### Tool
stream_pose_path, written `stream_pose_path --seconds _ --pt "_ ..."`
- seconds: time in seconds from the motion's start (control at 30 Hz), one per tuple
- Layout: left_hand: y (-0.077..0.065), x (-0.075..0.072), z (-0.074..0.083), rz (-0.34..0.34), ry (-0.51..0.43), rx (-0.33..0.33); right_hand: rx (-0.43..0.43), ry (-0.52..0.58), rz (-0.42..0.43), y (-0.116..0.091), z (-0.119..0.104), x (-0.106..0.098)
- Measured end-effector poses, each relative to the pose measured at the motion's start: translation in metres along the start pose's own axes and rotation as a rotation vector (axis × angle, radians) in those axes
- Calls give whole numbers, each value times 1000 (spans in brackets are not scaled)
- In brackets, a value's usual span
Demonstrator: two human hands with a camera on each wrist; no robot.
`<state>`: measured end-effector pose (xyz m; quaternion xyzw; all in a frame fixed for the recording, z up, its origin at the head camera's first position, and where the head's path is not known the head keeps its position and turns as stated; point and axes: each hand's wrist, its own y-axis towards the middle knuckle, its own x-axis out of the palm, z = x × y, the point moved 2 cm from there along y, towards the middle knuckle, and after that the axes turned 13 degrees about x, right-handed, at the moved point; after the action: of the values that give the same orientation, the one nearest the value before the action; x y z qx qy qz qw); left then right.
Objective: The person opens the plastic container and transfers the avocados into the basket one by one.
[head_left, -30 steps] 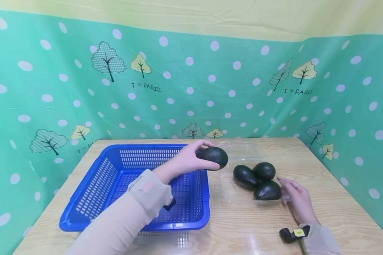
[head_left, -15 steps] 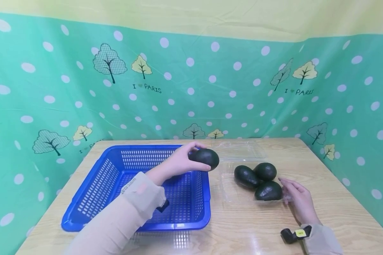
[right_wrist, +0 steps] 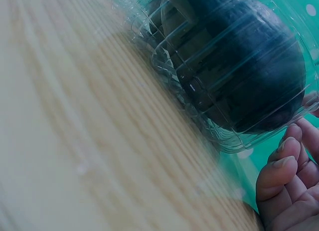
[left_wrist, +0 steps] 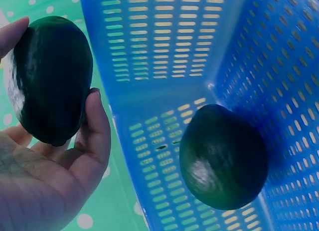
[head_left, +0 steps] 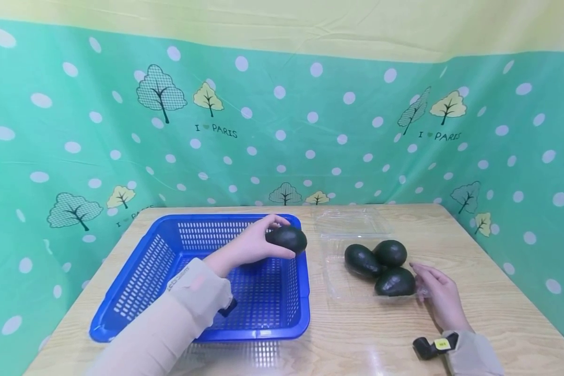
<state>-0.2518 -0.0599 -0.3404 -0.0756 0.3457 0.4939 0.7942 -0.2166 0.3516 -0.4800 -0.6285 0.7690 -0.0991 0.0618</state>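
My left hand [head_left: 249,244] grips a dark avocado [head_left: 288,239] over the right side of the blue basket [head_left: 188,334]. In the left wrist view, fingers and thumb lie around that avocado [left_wrist: 52,79], and a second avocado [left_wrist: 223,158] rests on the basket's slotted floor; the left arm mostly hides it in the head view. To the right, a clear plastic clamshell box [head_left: 333,277] holds three avocados [head_left: 395,282]. My right hand [head_left: 439,292] pinches the box's right edge. The right wrist view shows the fingertips at the rim [right_wrist: 234,146], below an avocado [right_wrist: 244,66].
The box's clear lid [head_left: 352,222] lies folded back toward the far edge of the wooden table [head_left: 348,334]. A green dotted curtain [head_left: 282,115] hangs behind and at both sides. The basket's right rim stands between the basket floor and the box.
My left hand has carried its avocado leftward and slightly down, from beside the basket's right rim to over the inside. The right hand stays at the box's edge.
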Motion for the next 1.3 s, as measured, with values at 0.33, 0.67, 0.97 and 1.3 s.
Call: stream_pose_path --seconds 0.33,0.67,0.97,1.3 --pt "-4 -2 -5 -15 72 -26 11 -1 5 0 -1 0" --pt "-8 -3 -13 18 114 -78 1 -3 6 -1 -2 1" --pt "-9 -4 -20 34 127 -129 -10 1 2 0 -1 0" --pt "-11 -4 -23 38 174 -162 13 9 4 0 0 1"
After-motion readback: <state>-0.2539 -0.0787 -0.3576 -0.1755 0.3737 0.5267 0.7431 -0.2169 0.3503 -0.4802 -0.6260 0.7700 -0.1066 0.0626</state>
